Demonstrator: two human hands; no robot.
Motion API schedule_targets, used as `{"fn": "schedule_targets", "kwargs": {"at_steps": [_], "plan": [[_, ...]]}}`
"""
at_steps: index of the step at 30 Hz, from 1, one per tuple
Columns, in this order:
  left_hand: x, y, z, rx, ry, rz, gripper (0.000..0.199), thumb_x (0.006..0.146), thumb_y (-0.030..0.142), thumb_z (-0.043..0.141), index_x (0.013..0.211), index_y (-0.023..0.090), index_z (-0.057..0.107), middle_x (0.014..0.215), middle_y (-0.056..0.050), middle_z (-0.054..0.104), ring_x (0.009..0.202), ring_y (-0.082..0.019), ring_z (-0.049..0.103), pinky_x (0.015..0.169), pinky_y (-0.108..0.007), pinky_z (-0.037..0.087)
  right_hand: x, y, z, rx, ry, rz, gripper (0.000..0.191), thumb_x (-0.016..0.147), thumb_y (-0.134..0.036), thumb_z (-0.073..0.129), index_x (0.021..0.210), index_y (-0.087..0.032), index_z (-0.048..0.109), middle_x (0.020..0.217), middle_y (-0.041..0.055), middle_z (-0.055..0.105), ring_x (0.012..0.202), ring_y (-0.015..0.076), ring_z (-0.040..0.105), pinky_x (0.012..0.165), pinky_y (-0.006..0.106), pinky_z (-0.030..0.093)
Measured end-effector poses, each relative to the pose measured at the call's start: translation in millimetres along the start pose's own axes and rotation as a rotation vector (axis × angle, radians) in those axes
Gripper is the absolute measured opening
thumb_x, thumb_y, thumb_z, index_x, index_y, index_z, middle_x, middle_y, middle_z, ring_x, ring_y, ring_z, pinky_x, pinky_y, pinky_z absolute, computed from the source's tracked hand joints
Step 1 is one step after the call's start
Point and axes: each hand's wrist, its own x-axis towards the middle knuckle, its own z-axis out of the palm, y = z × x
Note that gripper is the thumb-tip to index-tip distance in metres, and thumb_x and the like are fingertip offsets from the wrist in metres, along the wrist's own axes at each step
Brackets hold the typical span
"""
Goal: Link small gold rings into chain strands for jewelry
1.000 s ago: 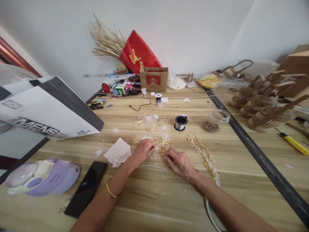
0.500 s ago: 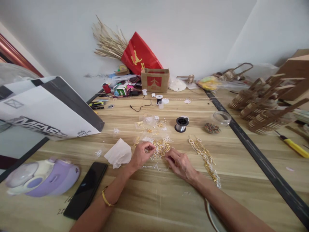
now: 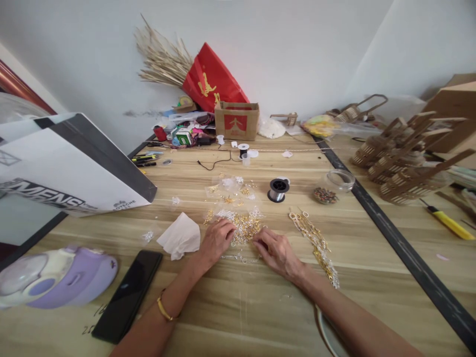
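Gold and silver small parts (image 3: 246, 227) lie in a heap on the wooden table. At the heap's left edge rests my left hand (image 3: 219, 239), its fingers curled together; whatever they pinch is hidden. My right hand (image 3: 274, 250) is closed at the right edge, thumb against fingers, and anything between them is too small to name. A silver chain (image 3: 240, 258) with rings lies on the table between the hands, just nearer to me than the heap. Right of my right hand lies a bundle of gold and silver chains (image 3: 316, 243).
Behind the heap stands a wire spool (image 3: 278, 190), with a jar of beads (image 3: 330, 187) to its right. A white tissue (image 3: 180, 236), a black phone (image 3: 127, 296) and a purple object (image 3: 70, 277) lie left. Small woven baskets (image 3: 405, 168) stand far right.
My left hand has turned more palm-down over the heap's left edge, hiding its fingertips. My right hand is nearly unmoved. The view has shifted slightly.
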Motion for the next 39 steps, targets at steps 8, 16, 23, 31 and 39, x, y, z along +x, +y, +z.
{"fn": "schedule_targets", "kwargs": {"at_steps": [8, 16, 23, 31, 39], "plan": [[0, 5, -1.7, 0.012, -0.004, -0.016, 0.017, 0.085, 0.012, 0.050, 0.089, 0.018, 0.065, 0.089, -0.004, 0.063, 0.087, -0.018, 0.056, 0.083, -0.031, 0.043, 1, -1, 1, 0.019, 0.003, 0.009, 0.011, 0.090, -0.014, 0.044, 0.088, -0.019, 0.054, 0.078, 0.0036, 0.059, 0.065, 0.0139, 0.056, 0.059, 0.025, 0.041], [3, 6, 4.5, -0.006, -0.007, 0.028, 0.012, 0.086, 0.019, 0.053, 0.088, 0.018, 0.065, 0.086, -0.004, 0.060, 0.084, -0.018, 0.054, 0.079, -0.031, 0.043, 0, 1, 3, 0.026, 0.007, -0.016, 0.010, 0.090, -0.014, 0.045, 0.089, -0.019, 0.054, 0.078, 0.0038, 0.059, 0.066, 0.0141, 0.055, 0.060, 0.025, 0.040], [3, 8, 8.2, -0.035, 0.019, 0.073, 0.013, 0.086, 0.017, 0.052, 0.079, 0.018, 0.063, 0.080, -0.003, 0.060, 0.081, -0.017, 0.054, 0.082, -0.032, 0.042, 1, -2, 4, 0.019, 0.000, 0.015, 0.010, 0.090, -0.014, 0.045, 0.086, -0.019, 0.052, 0.077, 0.0029, 0.057, 0.065, 0.0139, 0.053, 0.060, 0.024, 0.039], [-1, 6, 10.9, -0.095, 0.090, 0.075, 0.011, 0.083, 0.013, 0.053, 0.077, 0.018, 0.061, 0.078, -0.003, 0.062, 0.082, -0.017, 0.054, 0.082, -0.032, 0.043, 0, -1, 3, 0.047, 0.032, -0.021, 0.010, 0.089, -0.013, 0.045, 0.086, -0.019, 0.052, 0.076, 0.0033, 0.057, 0.065, 0.0138, 0.053, 0.060, 0.024, 0.040], [-1, 3, 11.8, -0.148, 0.134, 0.074, 0.012, 0.080, 0.010, 0.053, 0.073, 0.017, 0.059, 0.074, -0.003, 0.063, 0.078, -0.017, 0.056, 0.078, -0.031, 0.045, 1, -2, 3, 0.029, 0.023, -0.012, 0.010, 0.089, -0.013, 0.045, 0.086, -0.019, 0.052, 0.077, 0.0027, 0.057, 0.064, 0.0134, 0.052, 0.059, 0.024, 0.039]]}}
